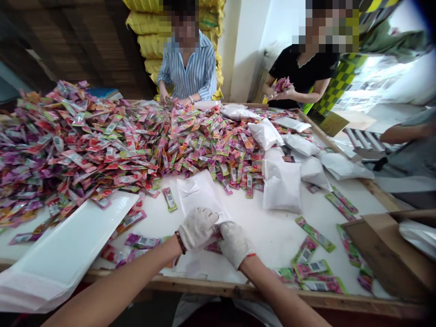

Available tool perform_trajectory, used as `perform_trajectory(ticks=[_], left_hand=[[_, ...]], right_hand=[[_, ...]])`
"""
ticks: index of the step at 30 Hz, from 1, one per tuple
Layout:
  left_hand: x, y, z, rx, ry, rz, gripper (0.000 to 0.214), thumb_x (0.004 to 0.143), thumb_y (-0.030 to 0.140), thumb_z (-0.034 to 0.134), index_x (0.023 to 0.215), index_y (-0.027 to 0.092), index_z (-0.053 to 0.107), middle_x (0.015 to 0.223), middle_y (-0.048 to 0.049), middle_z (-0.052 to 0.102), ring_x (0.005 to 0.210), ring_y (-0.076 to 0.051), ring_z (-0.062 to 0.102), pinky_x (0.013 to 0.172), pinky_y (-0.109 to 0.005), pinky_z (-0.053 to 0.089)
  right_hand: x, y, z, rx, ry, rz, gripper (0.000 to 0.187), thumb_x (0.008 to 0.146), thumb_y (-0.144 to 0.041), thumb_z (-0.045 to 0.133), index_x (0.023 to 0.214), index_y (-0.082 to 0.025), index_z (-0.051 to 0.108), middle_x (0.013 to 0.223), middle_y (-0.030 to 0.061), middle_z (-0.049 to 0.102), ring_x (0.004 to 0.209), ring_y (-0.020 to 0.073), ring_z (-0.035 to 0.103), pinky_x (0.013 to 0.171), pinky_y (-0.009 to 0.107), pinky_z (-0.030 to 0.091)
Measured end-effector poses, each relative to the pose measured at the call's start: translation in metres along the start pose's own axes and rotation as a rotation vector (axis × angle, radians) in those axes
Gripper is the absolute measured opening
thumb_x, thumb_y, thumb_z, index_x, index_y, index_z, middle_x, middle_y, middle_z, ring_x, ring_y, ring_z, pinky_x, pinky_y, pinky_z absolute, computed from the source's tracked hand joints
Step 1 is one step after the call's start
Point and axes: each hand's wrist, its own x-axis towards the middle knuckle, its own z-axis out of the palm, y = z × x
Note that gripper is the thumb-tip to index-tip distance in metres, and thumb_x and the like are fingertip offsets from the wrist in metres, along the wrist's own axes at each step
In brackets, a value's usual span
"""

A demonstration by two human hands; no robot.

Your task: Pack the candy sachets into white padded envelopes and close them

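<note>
A white mailer bag (197, 193) lies on the table in front of me, its near end between my two gloved hands. My left hand (198, 227) is closed on the left side of that end, in a white knit glove with a beaded bracelet at the wrist. On the right side of the same end, my right hand (235, 244) is closed too, also gloved. The fingers hide most of the bag's edge. Partly covered beneath the hands is a pink-purple sachet (214, 247). Just left of the bag lies a single green-and-pink sachet (169, 200).
A large heap of colourful sachets (102, 136) covers the left and far table. Filled white bags (282, 186) lie at right, flat white bags (78, 240) at left. A cardboard box (384, 254) stands at the right edge. Two people (190, 68) work opposite; another person's arm (405, 134) shows at right.
</note>
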Motion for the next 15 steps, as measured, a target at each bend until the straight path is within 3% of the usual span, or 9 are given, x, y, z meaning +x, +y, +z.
perform_trajectory(ticks=[5,8,10,13,15], left_hand=[[0.008,0.000,-0.001,-0.309,0.062,-0.219,0.015,0.085,0.019,0.047,0.079,0.019,0.061,0.078,-0.0036,0.064,0.076,-0.017,0.058,0.069,-0.029,0.041],[0.012,-0.009,-0.013,-0.542,0.069,-0.255,0.017,0.086,0.022,0.047,0.074,0.019,0.060,0.070,0.0004,0.061,0.069,-0.014,0.055,0.064,-0.025,0.041],[0.015,-0.022,-0.022,-0.575,0.118,-0.215,0.026,0.090,0.029,0.045,0.073,0.018,0.061,0.070,-0.0002,0.059,0.068,-0.014,0.054,0.065,-0.026,0.042],[0.024,-0.048,-0.026,-0.427,0.270,-0.127,0.034,0.094,0.034,0.041,0.096,0.017,0.069,0.099,-0.0081,0.066,0.096,-0.019,0.058,0.088,-0.032,0.045],[0.032,-0.063,-0.020,-0.273,0.257,-0.098,0.038,0.094,0.033,0.042,0.122,0.020,0.065,0.131,-0.0115,0.058,0.124,-0.026,0.047,0.106,-0.043,0.035]], right_hand=[[0.009,-0.018,0.015,0.388,0.188,0.041,0.031,0.077,-0.014,0.051,0.104,-0.014,0.067,0.103,0.0125,0.070,0.097,0.0238,0.062,0.091,0.032,0.046],[0.009,-0.019,0.012,0.692,0.114,-0.129,0.037,0.072,-0.011,0.052,0.106,-0.017,0.067,0.101,0.0057,0.070,0.092,0.0199,0.063,0.084,0.027,0.048],[0.005,-0.012,0.007,0.783,0.050,-0.187,0.029,0.076,-0.015,0.051,0.098,-0.018,0.069,0.092,0.0025,0.071,0.085,0.0187,0.063,0.078,0.026,0.049],[0.000,0.003,0.006,0.765,0.144,-0.054,0.024,0.083,-0.024,0.049,0.091,-0.018,0.071,0.087,0.0035,0.070,0.084,0.0200,0.063,0.078,0.028,0.049],[0.002,0.006,0.013,0.723,0.175,0.039,0.026,0.083,-0.024,0.048,0.096,-0.018,0.070,0.091,0.0046,0.071,0.087,0.0208,0.063,0.078,0.029,0.050]])
